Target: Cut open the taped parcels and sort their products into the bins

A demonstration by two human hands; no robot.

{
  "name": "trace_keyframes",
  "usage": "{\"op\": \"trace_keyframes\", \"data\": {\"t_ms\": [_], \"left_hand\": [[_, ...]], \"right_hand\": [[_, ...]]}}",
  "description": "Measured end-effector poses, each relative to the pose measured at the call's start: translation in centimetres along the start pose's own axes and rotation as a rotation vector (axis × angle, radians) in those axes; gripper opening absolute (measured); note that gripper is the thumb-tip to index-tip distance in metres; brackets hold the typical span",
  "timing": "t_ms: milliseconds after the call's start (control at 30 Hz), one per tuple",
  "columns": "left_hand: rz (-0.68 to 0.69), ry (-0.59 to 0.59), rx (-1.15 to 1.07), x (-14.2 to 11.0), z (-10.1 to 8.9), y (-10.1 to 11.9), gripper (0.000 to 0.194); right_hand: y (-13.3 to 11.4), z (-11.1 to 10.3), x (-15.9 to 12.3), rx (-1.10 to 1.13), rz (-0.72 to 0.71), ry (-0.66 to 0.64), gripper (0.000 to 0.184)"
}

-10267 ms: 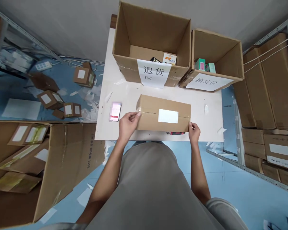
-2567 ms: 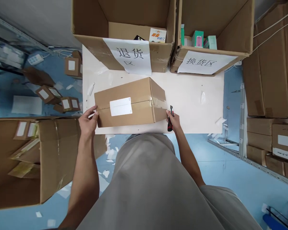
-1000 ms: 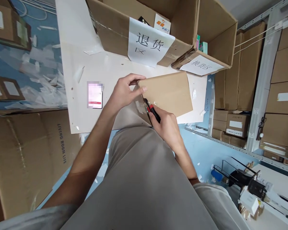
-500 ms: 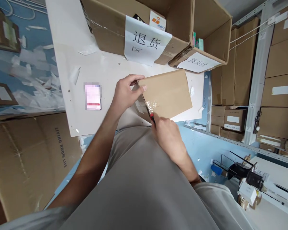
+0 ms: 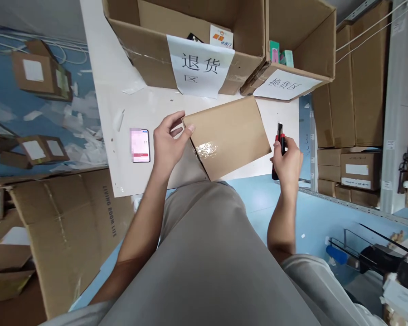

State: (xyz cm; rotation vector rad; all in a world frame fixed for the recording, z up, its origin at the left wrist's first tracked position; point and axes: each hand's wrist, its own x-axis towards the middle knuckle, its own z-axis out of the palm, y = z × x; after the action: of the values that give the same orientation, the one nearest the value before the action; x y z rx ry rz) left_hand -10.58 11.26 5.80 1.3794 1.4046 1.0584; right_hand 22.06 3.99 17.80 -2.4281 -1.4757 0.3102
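Note:
A taped brown cardboard parcel (image 5: 229, 133) lies tilted on the white table (image 5: 122, 113), with clear tape along its near edge. My left hand (image 5: 168, 142) grips the parcel's left corner, fingers curled over the top edge. My right hand (image 5: 287, 158) is to the right of the parcel, apart from it, closed around a red and black utility knife (image 5: 279, 145) held upright. A phone (image 5: 140, 145) lies on the table left of my left hand.
Two large open cartons with paper signs stand at the table's back, one (image 5: 187, 40) behind the parcel and one (image 5: 302, 45) to the right, each holding small items. Stacked cartons fill shelves (image 5: 357, 113) at right. Flattened cardboard (image 5: 71, 235) and small boxes litter the blue floor at left.
My right hand has pulled the knife away from the parcel's near left edge and moved it out to the parcel's right. The left hand keeps its hold on the corner.

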Motion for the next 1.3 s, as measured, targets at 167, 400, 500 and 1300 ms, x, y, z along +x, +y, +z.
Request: {"op": "trace_keyframes", "data": {"t_ms": [167,400,500,1300], "left_hand": [[-0.035,0.062,0.051,-1.4,1.2,0.5,0.081],[0.015,0.128,0.304,-1.2,2.9,3.6,0.091],[0.072,0.104,0.425,-1.2,4.8,7.2,0.08],[0.236,-0.255,0.51,-2.4,14.9,9.4,0.042]], "right_hand": [[3.0,2.3,1.1,0.18,0.016,-0.079,0.042],[3.6,2.1,-1.0,0.369,-0.069,-0.279,0.039],[4.5,2.3,-0.7,0.435,-0.079,-0.347,0.037],[3.8,0.6,1.8,0.332,-0.287,-0.462,0.033]]}}
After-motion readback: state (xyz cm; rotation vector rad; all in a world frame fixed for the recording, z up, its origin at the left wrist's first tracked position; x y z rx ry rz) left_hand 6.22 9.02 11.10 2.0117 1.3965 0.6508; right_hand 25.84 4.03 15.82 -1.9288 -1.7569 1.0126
